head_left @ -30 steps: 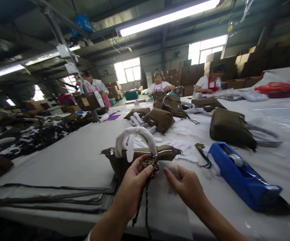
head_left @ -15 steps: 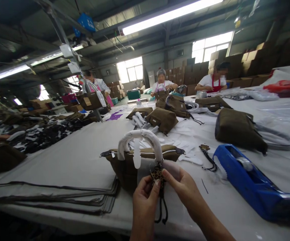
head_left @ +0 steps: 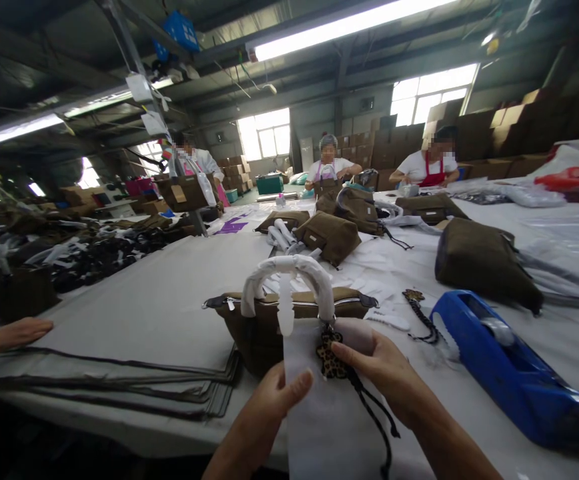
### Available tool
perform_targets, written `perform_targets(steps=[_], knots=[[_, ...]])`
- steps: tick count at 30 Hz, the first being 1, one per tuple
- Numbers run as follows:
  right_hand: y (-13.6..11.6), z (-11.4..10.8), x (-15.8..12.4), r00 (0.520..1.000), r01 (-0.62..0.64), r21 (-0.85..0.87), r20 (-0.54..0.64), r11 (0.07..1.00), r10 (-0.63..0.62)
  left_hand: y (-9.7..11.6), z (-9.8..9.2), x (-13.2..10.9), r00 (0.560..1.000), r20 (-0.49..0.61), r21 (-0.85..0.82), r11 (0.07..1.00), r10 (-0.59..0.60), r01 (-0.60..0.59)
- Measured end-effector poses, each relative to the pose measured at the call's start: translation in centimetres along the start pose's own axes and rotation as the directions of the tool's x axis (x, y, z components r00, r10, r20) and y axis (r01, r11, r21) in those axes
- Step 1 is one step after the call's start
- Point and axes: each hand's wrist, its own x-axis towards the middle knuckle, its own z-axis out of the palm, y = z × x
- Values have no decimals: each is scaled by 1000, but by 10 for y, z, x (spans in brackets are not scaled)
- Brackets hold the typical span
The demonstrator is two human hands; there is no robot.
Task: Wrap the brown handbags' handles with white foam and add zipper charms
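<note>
An olive handbag [head_left: 259,343] stands at the table's front, its arched handle [head_left: 297,265] wrapped in white material and a white notched strip [head_left: 285,303] hanging from it. A pale sheet [head_left: 309,420] drapes over the bag's front. My left hand [head_left: 272,403] pinches the sheet's left edge, thumb in front, fingers mostly hidden behind. A leopard-print charm [head_left: 330,357] with black cords [head_left: 369,400] hangs at the handle's right base. My right hand [head_left: 377,363] holds the charm's right side under the thumb, its other fingers behind the sheet.
A blue tape dispenser [head_left: 509,373] sits at right, beside another charm [head_left: 413,295]. Stacked dark-edged sheets [head_left: 119,380] lie at left, near another person's hand [head_left: 24,331]. More olive bags [head_left: 487,260] cover the table behind. Three people work farther back.
My left hand has left the charm and moved down-left to the sheet's edge. The charm now hangs flatter, with its cords swung right. Another person's hand has come onto the table at left.
</note>
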Motion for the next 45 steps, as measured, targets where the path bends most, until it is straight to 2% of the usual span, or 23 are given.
perform_targets(steps=[1,3,5,8,12,13,14,15,17,18,20,22,24,27,29,32,33,35,37,39,42,45], knots=[[1,-1,0,1000,16,-52,11,999,-15,0,3,2,998,58,19,1000,-23,22],[2,-2,2,998,55,-183,-5,982,-57,-4,10,7,997,76,87,996,-20,13],[2,1,2,990,85,-332,-82,939,-119,-13,19,12,1000,-5,102,995,2,-1],[1,4,2,965,102,-490,-163,866,-207,-28,30,17,992,-129,20,1000,-7,9],[10,-4,-13,962,63,-592,-179,804,-208,-33,34,19,987,-160,-37,999,-31,26],[14,-7,-19,941,60,-620,-225,783,-251,-32,33,19,988,-151,-41,998,-44,38],[18,-11,-26,899,69,-659,-285,749,-333,-31,31,19,988,-145,-41,998,-52,46],[23,-13,-34,832,88,-710,-333,699,-444,-30,30,19,988,-144,-39,998,-57,52],[33,-15,-46,706,142,-814,-316,564,-634,-29,28,19,988,-149,-30,998,-50,46],[38,-14,-50,686,172,-849,-261,500,-679,-29,28,20,987,-154,-22,999,-40,37],[49,-7,-53,725,250,-858,-141,449,-674,-31,29,20,987,-154,-29,999,-35,31],[60,1,-51,774,316,-814,-76,488,-629,-34,31,21,988,-146,-65,997,-45,36],[68,8,-47,784,358,-772,-56,525,-618,-36,33,22,989,-136,-114,993,-50,35],[68,6,-44,788,394,-740,-33,545,-615,-37,35,23,990,-140,-127,991,11,-29],[61,-3,-44,787,365,-744,-74,559,-612,-36,35,23,988,-147,-83,994,56,-69],[49,-20,-41,757,209,-727,-304,654,-579,-32,34,21,989,-133,-42,997,61,-67],[46,-24,-40,764,156,-674,-380,722,-521,-31,34,20,990,-132,-37,998,54,-59],[43,-28,-37,834,87,-469,-448,879,-322,-29,33,19,989,-139,-18,998,54,-57],[41,-27,-34,907,39,-207,-403,978,-121,-29,32,18,987,-144,21,997,74,-72],[40,-23,-32,946,1,-26,-324,1000,-9,-30,31,17,984,-143,59,993,108,-101],[36,-14,-25,973,-16,23,-231,1000,21,-33,29,17,979,-139,151,980,150,-129],[34,-3,-17,978,12,-61,-206,998,-25,-37,27,16,975,-87,295,940,204,-170]])
